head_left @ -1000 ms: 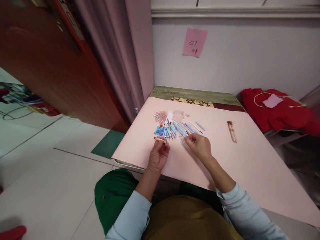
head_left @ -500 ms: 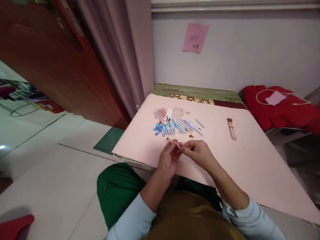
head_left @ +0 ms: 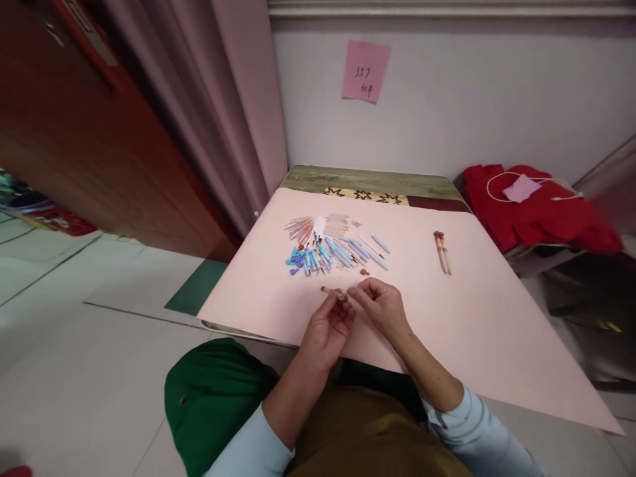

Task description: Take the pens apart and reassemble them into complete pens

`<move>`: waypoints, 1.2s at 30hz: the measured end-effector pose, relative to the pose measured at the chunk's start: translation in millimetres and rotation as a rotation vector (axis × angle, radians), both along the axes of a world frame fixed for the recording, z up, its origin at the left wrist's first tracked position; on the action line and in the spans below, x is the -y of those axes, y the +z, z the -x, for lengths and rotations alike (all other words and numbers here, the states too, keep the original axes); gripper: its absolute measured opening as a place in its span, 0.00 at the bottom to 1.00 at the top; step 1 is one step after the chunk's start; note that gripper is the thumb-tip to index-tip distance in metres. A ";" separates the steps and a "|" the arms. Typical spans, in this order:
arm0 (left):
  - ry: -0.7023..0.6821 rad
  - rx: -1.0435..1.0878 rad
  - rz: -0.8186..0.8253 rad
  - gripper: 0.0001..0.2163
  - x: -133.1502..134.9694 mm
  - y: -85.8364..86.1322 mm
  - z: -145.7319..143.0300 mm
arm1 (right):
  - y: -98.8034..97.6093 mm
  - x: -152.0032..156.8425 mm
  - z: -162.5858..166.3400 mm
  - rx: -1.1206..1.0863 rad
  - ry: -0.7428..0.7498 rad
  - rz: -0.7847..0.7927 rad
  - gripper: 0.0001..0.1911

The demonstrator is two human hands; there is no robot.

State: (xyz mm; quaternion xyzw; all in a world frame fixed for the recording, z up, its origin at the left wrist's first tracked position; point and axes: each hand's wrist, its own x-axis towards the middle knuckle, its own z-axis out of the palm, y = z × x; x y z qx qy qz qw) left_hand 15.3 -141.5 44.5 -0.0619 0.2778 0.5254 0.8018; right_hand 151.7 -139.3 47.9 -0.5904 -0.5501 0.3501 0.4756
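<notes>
Just below frame centre, a brown-topped pen barrel (head_left: 326,290) is pinched in the half-curled left hand (head_left: 326,331), presumably for steadiness beside the right hand (head_left: 383,306), closed to a pinch, any held piece indiscernible.

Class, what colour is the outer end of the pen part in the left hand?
The outer end of the pen part is brown; head view shows it.

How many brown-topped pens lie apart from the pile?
2, side by side on the right part of the pink sheet: the left pen and the right pen. None seem hidden there. Not counted: the brown-ended piece in the left hand.
</notes>
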 end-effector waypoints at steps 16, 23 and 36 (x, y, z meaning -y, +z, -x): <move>0.038 -0.012 -0.169 0.03 -47.6 -15.8 18.3 | -12.3 -68.2 -17.1 0.761 -0.027 -0.078 0.10; -0.001 -0.001 -0.264 0.06 -52.7 -19.7 17.0 | -10.3 -80.8 9.3 1.008 0.111 0.066 0.14; 0.017 0.025 -0.252 0.05 -50.4 -19.8 18.4 | -16.1 -73.6 8.6 1.027 -0.034 -0.060 0.13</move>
